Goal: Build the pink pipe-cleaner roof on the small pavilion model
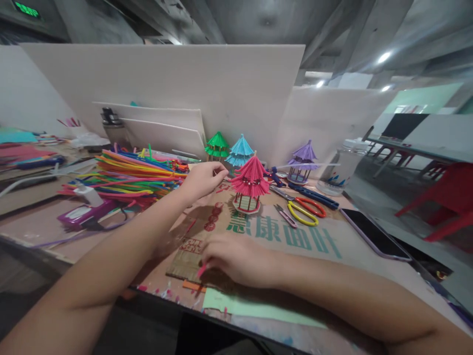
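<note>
A small pagoda model (249,182) with a pink pleated paper two-tier roof and brown posts stands upright on printed cardboard (295,241). Just left of its roof is my left hand (205,181), fingers bent in toward the thumb; whether anything is between them I cannot make out. Nearer to me, my right hand (236,257) is closed low over the cardboard's front part. A small pink paper piece (201,270) pokes out from its fingertips. Behind the pink model are similar ones in green (217,145), light blue (241,150) and purple (303,159).
Yellow-and-orange scissors (305,211), small pink-handled snips (286,217), a dark blue cutter (314,195) and a phone (375,232) lie right. At left are a bundle of coloured strips (144,172) and a purple glue gun or similar device (83,215). White boards (221,88) stand behind.
</note>
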The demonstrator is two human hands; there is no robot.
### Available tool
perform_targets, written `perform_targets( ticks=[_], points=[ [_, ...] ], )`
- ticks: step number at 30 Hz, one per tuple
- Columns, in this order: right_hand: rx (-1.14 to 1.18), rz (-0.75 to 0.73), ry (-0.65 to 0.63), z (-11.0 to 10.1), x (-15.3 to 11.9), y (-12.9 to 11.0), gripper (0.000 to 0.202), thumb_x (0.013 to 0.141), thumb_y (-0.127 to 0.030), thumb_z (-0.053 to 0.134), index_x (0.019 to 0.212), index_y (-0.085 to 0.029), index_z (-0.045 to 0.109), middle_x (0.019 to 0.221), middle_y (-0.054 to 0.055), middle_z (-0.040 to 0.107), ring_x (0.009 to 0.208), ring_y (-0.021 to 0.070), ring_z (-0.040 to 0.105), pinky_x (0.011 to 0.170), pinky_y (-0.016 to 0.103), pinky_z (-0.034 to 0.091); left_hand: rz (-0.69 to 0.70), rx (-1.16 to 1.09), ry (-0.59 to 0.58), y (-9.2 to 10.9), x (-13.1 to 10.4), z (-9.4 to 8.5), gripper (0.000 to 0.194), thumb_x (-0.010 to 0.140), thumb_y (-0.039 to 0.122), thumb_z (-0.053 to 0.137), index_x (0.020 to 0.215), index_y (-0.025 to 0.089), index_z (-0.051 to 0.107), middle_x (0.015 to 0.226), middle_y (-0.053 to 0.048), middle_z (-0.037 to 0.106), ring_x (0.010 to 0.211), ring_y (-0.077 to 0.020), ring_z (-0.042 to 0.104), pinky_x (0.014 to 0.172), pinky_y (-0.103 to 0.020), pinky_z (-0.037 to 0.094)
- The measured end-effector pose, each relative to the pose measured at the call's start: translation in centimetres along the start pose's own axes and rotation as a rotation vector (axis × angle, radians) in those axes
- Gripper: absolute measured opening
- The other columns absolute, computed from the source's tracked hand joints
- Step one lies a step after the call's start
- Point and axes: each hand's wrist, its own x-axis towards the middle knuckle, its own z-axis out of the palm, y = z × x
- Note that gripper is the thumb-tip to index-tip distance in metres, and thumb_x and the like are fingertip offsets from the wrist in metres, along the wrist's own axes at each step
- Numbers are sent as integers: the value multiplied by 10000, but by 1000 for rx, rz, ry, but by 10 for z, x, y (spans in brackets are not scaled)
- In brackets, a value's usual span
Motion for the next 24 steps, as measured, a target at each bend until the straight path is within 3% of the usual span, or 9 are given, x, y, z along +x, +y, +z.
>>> perform_targets(
  ticks=[3,6,8,9,13,15,17,20,24],
  points=[
    [147,327,75,-12,1,13,77,986,-220,543,974,-193,615,953,49,726,873,171,664,769,276,482,2,35,-40,-3,2,1,306,917,379,506,847,172,720,820,-41,729,738,-185,619,646,-265,374],
    [195,426,81,-10,8,31,88,1008,-193,467,1020,-191,554,1200,111,686,1106,197,640,911,335,489,4,88,-78,-5,3,4,295,907,363,517,788,179,714,743,-34,708,684,-179,595,634,-269,361],
    [166,427,85,0,17,41,75,1001,-161,459,993,-178,531,1321,160,619,1256,221,559,1026,388,437,-6,109,-87,-7,3,7,300,909,364,514,776,181,712,717,-33,700,672,-182,596,630,-272,357],
    [143,432,79,6,22,45,65,994,-152,469,963,-172,523,1292,175,629,1241,235,567,1025,407,436,-10,117,-88,-9,3,7,301,909,366,513,777,181,711,720,-34,703,674,-184,600,629,-274,356],
    [93,403,12,17,40,47,95,1030,-220,443,959,-188,497,953,66,725,881,180,693,818,335,522,15,127,-69,-16,5,2,301,911,376,509,832,180,724,818,-49,737,731,-191,631,643,-272,368],
    [-29,368,-17,12,48,47,107,1054,-238,386,1050,-202,487,900,34,732,800,156,703,750,287,520,8,140,-91,-23,7,-1,309,918,374,493,884,187,737,871,-54,753,773,-197,652,656,-270,387],
    [-216,349,-33,4,54,49,138,1028,-186,404,1145,-181,478,933,87,743,816,189,714,723,297,515,-24,179,-159,-31,9,0,301,908,358,499,910,196,753,895,-59,765,804,-210,669,663,-274,407],
    [-370,330,-57,-4,56,55,202,959,-109,460,1149,-110,526,949,194,733,839,267,710,712,355,508,-38,235,-266,-46,9,17,252,857,295,551,906,199,779,908,-78,777,815,-237,682,668,-288,430],
    [-453,205,-107,2,47,58,133,980,-137,481,1020,-119,607,922,158,719,859,246,676,765,355,494,-22,286,-316,-62,2,61,236,827,250,586,929,146,771,913,-140,759,842,-258,687,730,-302,473]
  ],
)
